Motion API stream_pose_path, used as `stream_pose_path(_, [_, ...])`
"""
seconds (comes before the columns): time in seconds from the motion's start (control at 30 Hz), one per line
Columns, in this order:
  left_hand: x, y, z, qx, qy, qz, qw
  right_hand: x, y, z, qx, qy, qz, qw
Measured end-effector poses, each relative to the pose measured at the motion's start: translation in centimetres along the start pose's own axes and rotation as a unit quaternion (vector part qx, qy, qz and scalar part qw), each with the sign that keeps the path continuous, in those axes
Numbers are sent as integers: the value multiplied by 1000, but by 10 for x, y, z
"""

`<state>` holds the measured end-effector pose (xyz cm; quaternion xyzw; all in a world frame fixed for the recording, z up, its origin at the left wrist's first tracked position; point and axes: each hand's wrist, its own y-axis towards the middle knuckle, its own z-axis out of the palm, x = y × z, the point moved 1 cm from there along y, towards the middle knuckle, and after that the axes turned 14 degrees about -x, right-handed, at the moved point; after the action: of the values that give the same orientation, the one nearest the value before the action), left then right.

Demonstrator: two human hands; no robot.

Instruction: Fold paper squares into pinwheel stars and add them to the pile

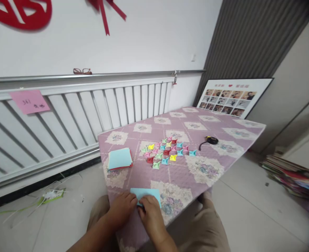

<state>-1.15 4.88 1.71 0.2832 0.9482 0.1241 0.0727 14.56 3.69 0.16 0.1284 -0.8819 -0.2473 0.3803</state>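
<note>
A light blue sheet of paper (151, 192), seemingly folded into a rectangle, lies on the tablecloth near the table's front corner. My left hand (125, 205) holds its left end, the fingers bent and pressed together. Over the lower edge, my right hand (150, 210) is closed on the paper with curled fingers; the thumb is partly hidden. Beyond my hands stands a group of small folded paper pieces (167, 152) in pink, red, yellow, green and blue. A stack of square paper (119, 158), light blue on top with red showing beneath, rests to the left.
A black tape measure (212, 140) with a strap lies right of the folded pieces. The patterned tablecloth (141, 175) reaches a white radiator (86, 112) along the wall. A photo board (233, 98) leans at the back. A power strip (53, 195) with cables is on the floor.
</note>
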Motion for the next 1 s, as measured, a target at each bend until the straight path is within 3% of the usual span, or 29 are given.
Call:
stream_pose_path(0.23, [5, -6, 5, -70, -10, -1, 997, 0, 2, 1, -1, -6, -16, 1000])
stream_pose_path(0.57, [-16, -24, 4, -207, -29, -60, 976, 1, -2, -2, -12, -21, -97, 995])
stream_pose_path(0.7, [-31, -38, -3, -253, -53, -68, 964, -3, -10, 1, -20, -62, -139, 988])
stream_pose_path(0.83, [-49, -47, -13, -294, -100, -45, 949, -9, -17, -2, 8, -23, -164, 986])
stream_pose_path(1.0, [-55, -63, -26, -292, -159, -5, 943, -18, -16, -21, 3, 18, -154, 988])
